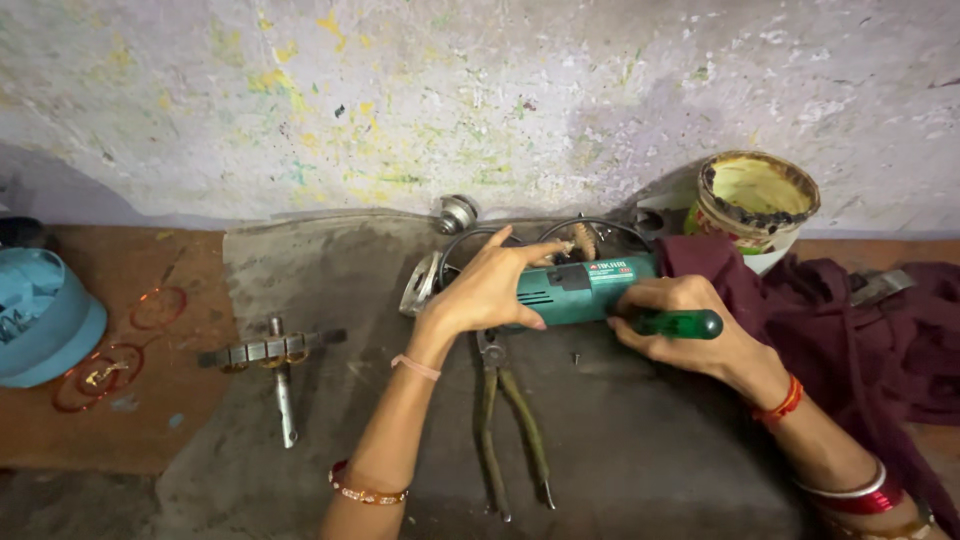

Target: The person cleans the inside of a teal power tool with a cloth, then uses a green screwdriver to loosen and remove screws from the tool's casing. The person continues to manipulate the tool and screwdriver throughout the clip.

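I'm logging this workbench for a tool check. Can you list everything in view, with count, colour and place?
Angle grinder: 1, green body, centre of the mat, under both hands.
Screwdriver: 1, green handle, in the right hand's grip at the grinder's rear.
Pliers: 1, dull metal with worn handles, on the mat below the grinder.
Metal part on a shaft: 1, grey, left on the mat.
Round metal fitting: 1, silver, by the wall.
Paint tin: 1, yellow-green inside, upper right.
Cloth: 1, maroon, right.
Plastic container: 1, light blue, far left.
Wire coils: several, copper-red, left.
Mat: 1, grey.
Left hand: on the grinder.
Right hand: holding the screwdriver.
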